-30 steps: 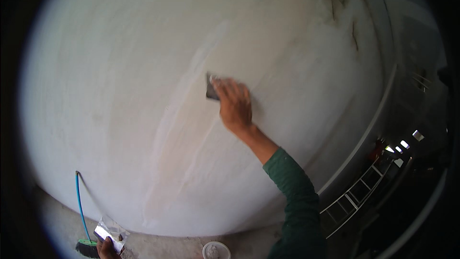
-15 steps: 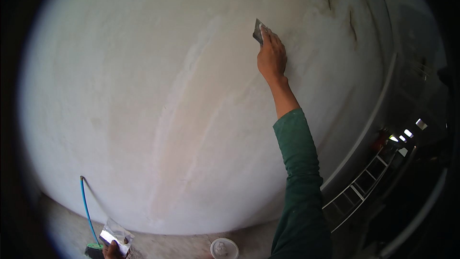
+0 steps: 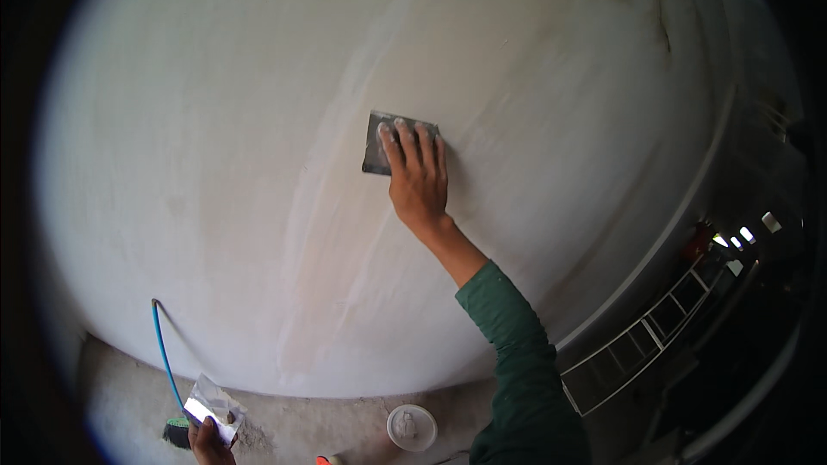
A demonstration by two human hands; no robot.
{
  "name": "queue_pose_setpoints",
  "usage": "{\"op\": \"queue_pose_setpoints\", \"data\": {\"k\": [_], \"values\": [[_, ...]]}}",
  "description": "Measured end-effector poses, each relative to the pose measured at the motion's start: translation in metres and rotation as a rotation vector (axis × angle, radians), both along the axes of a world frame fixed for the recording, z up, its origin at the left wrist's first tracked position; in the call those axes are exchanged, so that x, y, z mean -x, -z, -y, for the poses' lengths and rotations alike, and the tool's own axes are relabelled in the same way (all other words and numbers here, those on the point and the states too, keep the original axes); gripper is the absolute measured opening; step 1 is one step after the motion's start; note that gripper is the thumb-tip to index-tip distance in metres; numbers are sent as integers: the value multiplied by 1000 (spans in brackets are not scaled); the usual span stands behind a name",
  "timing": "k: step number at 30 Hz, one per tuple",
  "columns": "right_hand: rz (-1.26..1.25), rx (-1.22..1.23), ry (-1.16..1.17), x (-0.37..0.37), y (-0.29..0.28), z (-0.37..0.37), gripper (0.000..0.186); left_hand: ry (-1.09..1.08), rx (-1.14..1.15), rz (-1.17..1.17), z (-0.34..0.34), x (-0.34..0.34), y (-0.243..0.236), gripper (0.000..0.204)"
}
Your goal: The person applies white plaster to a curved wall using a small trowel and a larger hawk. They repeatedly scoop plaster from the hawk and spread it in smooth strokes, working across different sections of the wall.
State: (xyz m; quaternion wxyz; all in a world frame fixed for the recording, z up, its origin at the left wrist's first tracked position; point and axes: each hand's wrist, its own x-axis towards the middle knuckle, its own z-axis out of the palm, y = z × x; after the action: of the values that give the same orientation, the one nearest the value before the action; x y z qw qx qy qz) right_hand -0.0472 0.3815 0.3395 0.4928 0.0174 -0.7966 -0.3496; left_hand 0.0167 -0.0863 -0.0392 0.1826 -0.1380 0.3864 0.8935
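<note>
My right hand (image 3: 419, 174) is closed on a dark grey, flat, rectangular putty blade (image 3: 376, 149). The fingers lie spread over its face, and the blade rests against the pale plastered wall (image 3: 233, 164), near the middle of the view. Whitish residue coats the fingertips. Low on the left, my left hand (image 3: 207, 445) grips a shiny metal putty blade (image 3: 209, 405) by its lower edge, thumb on top. A small brownish patch shows on that blade. Faint whiter streaks run down the wall just left of and below my right hand.
A white round tub (image 3: 412, 428) with pale material stands on the concrete floor (image 3: 284, 422). At the left, a broom with a blue handle (image 3: 164, 347) leans on the wall. A metal ladder (image 3: 642, 340) lies in the darker area at right. Dark cracks (image 3: 663, 24) mark the upper right wall.
My right hand has moved down and left across the wall, and its blade now faces me more broadly. The view has shifted slightly, showing more floor and more of my left hand.
</note>
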Motion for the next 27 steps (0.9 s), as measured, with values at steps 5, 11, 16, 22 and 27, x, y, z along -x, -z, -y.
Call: {"op": "queue_pose_setpoints", "data": {"k": [5,11,16,22,27], "values": [[136,54,63,-9,90,11,58,2,31,14,-2,4,5,22],[90,49,24,-47,44,-2,48,-21,57,55,-3,2,-7,27],[159,-194,-57,-45,-56,-95,63,-4,-29,6,-10,1,-19,19],[354,-6,155,-84,26,-71,57,-68,-81,61,-22,-3,-22,12],[-130,111,37,-77,-101,-62,54,9,-95,65,-13,-3,-22,12]]}}
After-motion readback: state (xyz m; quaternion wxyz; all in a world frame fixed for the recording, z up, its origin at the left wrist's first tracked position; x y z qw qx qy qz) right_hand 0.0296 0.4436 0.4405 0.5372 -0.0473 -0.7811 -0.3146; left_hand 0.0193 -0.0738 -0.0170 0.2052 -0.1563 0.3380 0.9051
